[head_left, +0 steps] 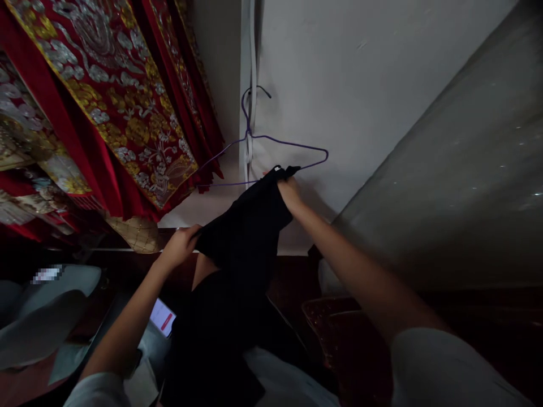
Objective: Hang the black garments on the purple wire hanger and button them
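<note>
A dark garment, black and limp (244, 243), stretches slantwise between my two hands, its lower part hanging toward me. My left hand (181, 244) is closed on its left upper corner. Higher up, my right hand (288, 189) grips the other end of the same edge; its fingers are partly hidden by the cloth. That end lies against the bottom bar of a purple wire hanger (292, 143), which hangs by the wall. Whether the cloth goes over the bar or only in front of it, I cannot tell.
Red embroidered garments (127, 102) hang at the upper left. A white cord (253, 51) runs down the wall (331, 68) behind the hanger. Below my left arm lies a phone with a lit screen (163, 317). A greyish shiny panel (458, 186) slants along the right.
</note>
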The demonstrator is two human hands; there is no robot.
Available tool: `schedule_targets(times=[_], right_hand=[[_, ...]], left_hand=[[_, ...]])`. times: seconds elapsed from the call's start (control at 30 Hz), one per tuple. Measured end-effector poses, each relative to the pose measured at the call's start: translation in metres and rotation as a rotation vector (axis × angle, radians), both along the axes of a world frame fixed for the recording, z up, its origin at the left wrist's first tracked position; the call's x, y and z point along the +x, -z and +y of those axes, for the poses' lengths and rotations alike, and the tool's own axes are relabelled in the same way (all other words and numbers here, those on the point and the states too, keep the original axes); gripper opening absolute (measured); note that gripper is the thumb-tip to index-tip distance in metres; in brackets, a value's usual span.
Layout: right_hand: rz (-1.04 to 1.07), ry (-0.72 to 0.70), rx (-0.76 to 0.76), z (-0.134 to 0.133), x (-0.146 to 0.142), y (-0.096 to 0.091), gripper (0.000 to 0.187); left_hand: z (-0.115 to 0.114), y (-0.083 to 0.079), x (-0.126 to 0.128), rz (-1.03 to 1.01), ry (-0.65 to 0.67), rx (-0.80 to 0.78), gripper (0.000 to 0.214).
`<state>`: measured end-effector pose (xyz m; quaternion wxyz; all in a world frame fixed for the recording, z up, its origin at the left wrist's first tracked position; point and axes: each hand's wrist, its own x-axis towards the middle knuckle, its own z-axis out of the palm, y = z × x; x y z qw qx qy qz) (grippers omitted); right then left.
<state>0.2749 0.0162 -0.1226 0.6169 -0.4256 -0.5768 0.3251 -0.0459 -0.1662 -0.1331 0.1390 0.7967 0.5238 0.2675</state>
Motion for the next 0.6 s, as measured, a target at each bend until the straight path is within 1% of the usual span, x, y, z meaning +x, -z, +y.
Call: schedule_targets(times=[0.07,0.13,0.2,0.27,0.33,0.4,0.47,0.53,0.6], right_hand=[[-0.036,0.128,-0.04,-0.007,0.011,0.002,0.033],[-0.12,0.231,-0.065,-0.016,0.026,-0.004,0.037],[-0.186,0.266,-0.074,-0.024,0.042,-0.012,0.039],[-0.189,0.241,-0.058,-0.033,0.053,-0.02,0.035],[-0.165,0.206,-0.023,-0.043,0.057,-0.024,0.029],[-0.138,0.157,0.0,-0.054,0.055,-0.026,0.027],[-0.135,0.088,-0.035,-0.065,0.049,-0.026,0.028],[-0.161,0.017,-0.088,-0.076,0.041,-0.025,0.03],[-0.201,-0.026,-0.083,-0.085,0.033,-0.024,0.029]], left_hand=[[0.002,-0.005,-0.009,0.124,-0.011,0.005,0.026],[0.007,-0.013,-0.014,0.213,-0.012,0.029,0.026],[0.013,-0.023,-0.013,0.248,-0.015,0.1,0.027],[0.018,-0.037,-0.002,0.229,-0.032,0.197,0.028],[0.023,-0.055,0.014,0.171,-0.032,0.28,0.026],[0.028,-0.075,0.032,0.088,-0.017,0.364,0.023],[0.038,-0.094,0.047,0.014,-0.039,0.434,0.023],[0.052,-0.11,0.058,-0.027,-0.076,0.463,0.034],[0.071,-0.121,0.064,-0.018,-0.067,0.469,0.05]])
